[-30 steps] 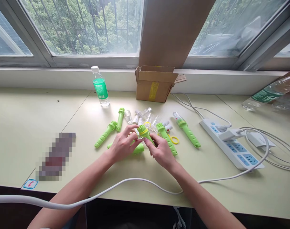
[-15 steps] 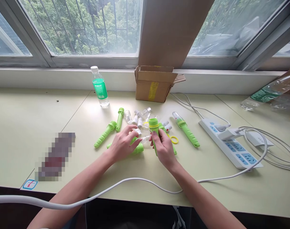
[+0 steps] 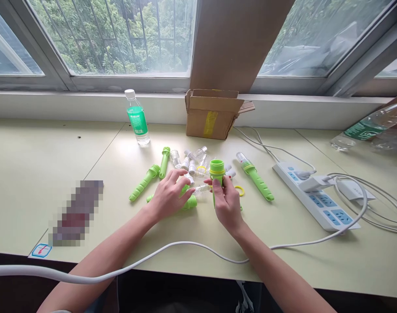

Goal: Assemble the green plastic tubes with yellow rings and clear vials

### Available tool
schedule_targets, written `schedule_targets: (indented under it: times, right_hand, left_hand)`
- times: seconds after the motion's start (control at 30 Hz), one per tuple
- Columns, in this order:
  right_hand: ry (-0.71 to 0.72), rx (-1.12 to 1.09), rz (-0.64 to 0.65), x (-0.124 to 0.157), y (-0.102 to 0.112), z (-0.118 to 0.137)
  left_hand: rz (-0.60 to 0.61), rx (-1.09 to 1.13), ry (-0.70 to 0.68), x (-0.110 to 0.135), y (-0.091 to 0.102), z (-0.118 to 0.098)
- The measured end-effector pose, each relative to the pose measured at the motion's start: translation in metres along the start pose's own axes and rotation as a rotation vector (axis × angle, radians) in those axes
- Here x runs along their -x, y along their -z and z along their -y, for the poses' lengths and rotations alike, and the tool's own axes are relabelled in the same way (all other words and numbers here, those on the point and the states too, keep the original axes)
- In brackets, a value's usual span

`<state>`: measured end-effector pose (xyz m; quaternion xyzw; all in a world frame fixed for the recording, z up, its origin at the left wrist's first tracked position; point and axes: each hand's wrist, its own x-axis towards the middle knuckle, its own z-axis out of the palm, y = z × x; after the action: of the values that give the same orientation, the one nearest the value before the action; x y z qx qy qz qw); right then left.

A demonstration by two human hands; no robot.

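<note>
My right hand [image 3: 228,203] is closed around a light-green plastic handle [image 3: 217,167], held upright with its threaded, open end on top and a yellow ring below the thread. My left hand [image 3: 170,193] has its fingers apart and bent over the pile, with nothing in its grasp; I cannot tell whether it touches the parts beneath. Another green handle [image 3: 190,203] lies partly hidden under it. Clear plastic caps [image 3: 202,189] and white-based pieces [image 3: 191,167] lie between and behind my hands. To the right of my right hand is a loose yellow ring [image 3: 240,190].
Two green handles [image 3: 144,183] lie left of the pile, and a clear-topped one [image 3: 255,176] lies right. Behind are a water bottle [image 3: 138,119] and a cardboard box [image 3: 206,117]. A power strip [image 3: 312,198] stands right; a white cable [image 3: 185,244] crosses in front.
My right hand has brought the green handle slightly right and turned it more upright, so its open end shows more. My left hand has barely moved.
</note>
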<state>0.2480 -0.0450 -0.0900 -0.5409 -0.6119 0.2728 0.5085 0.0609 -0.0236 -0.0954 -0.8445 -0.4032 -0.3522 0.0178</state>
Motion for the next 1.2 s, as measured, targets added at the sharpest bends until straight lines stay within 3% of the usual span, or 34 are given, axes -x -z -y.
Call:
schedule_targets:
  times: [0.23,0.5,0.97,1.2]
  right_hand:
    - [0.074,0.124,0.062,0.0041,-0.0043,0.0018]
    - [0.074,0.115,0.069,0.0045,-0.0042,0.0014]
    - [0.059,0.044,0.101,0.0049,-0.0043,0.0024]
    - [0.062,0.033,0.105,0.0042,-0.0044,0.0016]
  left_hand:
    - [0.222,-0.086,-0.021,-0.0028,0.003,-0.0046]
    - [0.321,-0.045,0.012,-0.0022,0.0031,-0.0001]
    - [0.382,0.035,-0.013,-0.0007,0.0017,0.0025]
    - [0.313,0.046,-0.025,0.0006,-0.0009,0.0042]
